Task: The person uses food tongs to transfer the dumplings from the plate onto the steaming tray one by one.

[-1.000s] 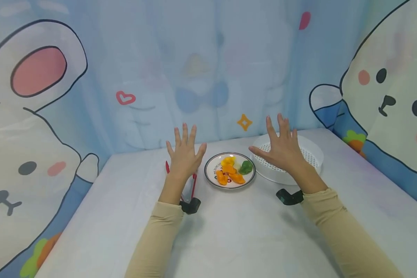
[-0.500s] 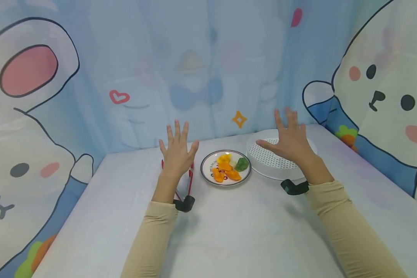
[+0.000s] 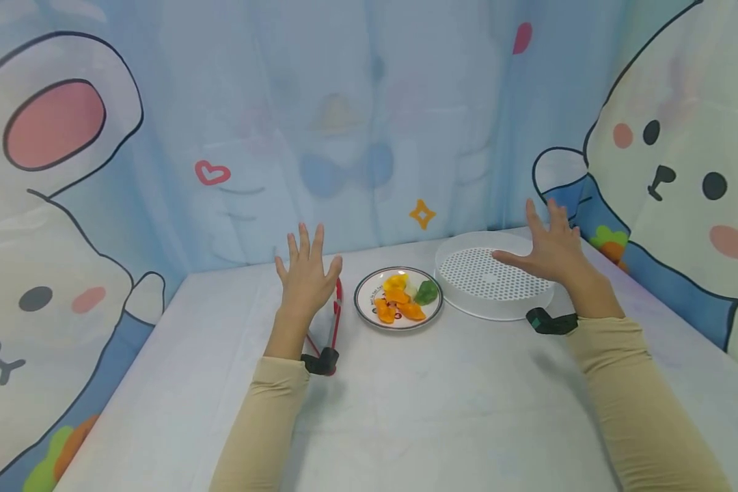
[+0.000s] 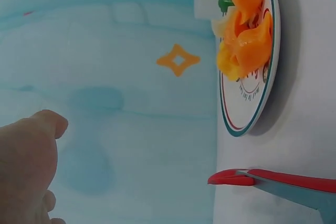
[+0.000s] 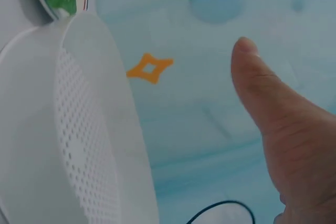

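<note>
My left hand [image 3: 305, 283] is held above the table with its fingers spread, holding nothing. Partly hidden below it lies a pair of red-and-grey tongs [image 3: 335, 322]; the left wrist view shows one red tip [image 4: 231, 177]. Between the hands stands a round plate [image 3: 367, 294] with a dark rim. On it sit orange pepper-like pieces [image 3: 412, 311], a yellow one [image 3: 395, 281], a pale one and a green one [image 3: 426, 292]. My right hand [image 3: 556, 256], fingers spread and holding nothing, hovers over the right side of a white round perforated basket [image 3: 486, 309].
A white cloth covers the table [image 3: 418, 410]. Behind it hangs a blue curtain [image 3: 252, 123] printed with cartoon rabbits, which also runs along both sides. The basket stands close to the plate's right side, near the back edge.
My right hand has moved to the right, uncovering more of the basket. My left hand has shifted slightly left, and more of the tongs shows. The plate and basket stay put on the table.
</note>
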`<state>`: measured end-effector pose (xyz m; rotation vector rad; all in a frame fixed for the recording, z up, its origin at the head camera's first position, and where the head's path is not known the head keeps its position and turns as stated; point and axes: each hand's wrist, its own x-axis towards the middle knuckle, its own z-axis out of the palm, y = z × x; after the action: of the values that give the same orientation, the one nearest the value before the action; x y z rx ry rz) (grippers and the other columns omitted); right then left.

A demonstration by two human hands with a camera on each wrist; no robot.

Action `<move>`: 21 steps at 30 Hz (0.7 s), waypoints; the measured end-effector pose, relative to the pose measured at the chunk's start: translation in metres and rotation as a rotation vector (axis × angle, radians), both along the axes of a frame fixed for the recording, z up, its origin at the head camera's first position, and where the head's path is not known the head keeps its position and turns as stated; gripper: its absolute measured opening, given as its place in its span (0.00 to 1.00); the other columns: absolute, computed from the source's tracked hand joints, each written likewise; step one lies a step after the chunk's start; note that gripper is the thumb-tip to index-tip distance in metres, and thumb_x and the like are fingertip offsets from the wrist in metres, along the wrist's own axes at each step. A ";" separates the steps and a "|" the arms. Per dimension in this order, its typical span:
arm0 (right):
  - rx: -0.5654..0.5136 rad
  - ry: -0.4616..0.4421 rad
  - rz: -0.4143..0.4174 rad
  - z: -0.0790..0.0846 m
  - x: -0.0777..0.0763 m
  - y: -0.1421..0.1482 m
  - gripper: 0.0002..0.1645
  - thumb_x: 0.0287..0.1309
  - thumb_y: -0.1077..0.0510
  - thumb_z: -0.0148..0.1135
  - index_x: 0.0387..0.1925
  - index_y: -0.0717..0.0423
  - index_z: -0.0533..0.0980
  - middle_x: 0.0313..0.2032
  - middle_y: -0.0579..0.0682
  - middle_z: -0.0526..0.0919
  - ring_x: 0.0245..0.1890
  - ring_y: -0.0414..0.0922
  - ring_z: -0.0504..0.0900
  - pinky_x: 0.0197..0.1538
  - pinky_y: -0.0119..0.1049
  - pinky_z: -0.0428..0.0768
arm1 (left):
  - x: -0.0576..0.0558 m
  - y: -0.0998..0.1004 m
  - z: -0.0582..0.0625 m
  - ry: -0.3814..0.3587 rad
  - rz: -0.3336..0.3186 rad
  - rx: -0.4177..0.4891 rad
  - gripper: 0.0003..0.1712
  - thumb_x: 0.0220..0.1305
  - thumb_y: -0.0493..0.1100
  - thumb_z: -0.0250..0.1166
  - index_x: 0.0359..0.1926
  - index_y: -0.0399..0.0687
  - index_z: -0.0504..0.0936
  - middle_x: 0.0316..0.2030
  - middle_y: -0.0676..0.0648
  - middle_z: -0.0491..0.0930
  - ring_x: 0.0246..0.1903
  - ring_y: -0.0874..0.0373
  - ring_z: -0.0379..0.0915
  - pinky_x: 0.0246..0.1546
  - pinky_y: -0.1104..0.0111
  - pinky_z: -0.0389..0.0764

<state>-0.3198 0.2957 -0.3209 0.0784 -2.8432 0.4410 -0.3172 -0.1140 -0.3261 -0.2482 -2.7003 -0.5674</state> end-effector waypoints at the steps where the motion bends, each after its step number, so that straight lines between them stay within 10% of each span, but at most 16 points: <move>1: -0.008 -0.018 0.000 -0.002 0.000 0.004 0.72 0.48 0.25 0.57 0.73 0.56 0.27 0.70 0.72 0.24 0.68 0.73 0.26 0.61 0.75 0.36 | -0.001 0.000 -0.001 -0.015 0.003 -0.002 0.40 0.70 0.62 0.44 0.75 0.63 0.37 0.76 0.46 0.29 0.74 0.46 0.22 0.67 0.37 0.34; 10: -0.048 -0.204 -0.002 -0.019 -0.007 0.028 0.76 0.45 0.24 0.60 0.71 0.60 0.25 0.68 0.75 0.24 0.67 0.76 0.26 0.59 0.76 0.40 | -0.004 -0.004 -0.007 -0.120 0.086 -0.045 0.41 0.69 0.61 0.47 0.76 0.59 0.41 0.75 0.39 0.34 0.73 0.38 0.33 0.67 0.40 0.49; 21: -0.017 -0.402 -0.012 -0.041 -0.010 0.046 0.80 0.45 0.24 0.59 0.67 0.78 0.28 0.65 0.82 0.29 0.65 0.76 0.33 0.59 0.74 0.46 | 0.008 0.003 -0.014 -0.486 0.278 -0.077 0.49 0.63 0.69 0.49 0.75 0.51 0.43 0.70 0.25 0.47 0.69 0.31 0.49 0.63 0.46 0.63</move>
<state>-0.3296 0.3415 -0.3621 -0.0349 -3.2299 0.5310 -0.3091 -0.1110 -0.3401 0.2812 -3.1483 -0.4882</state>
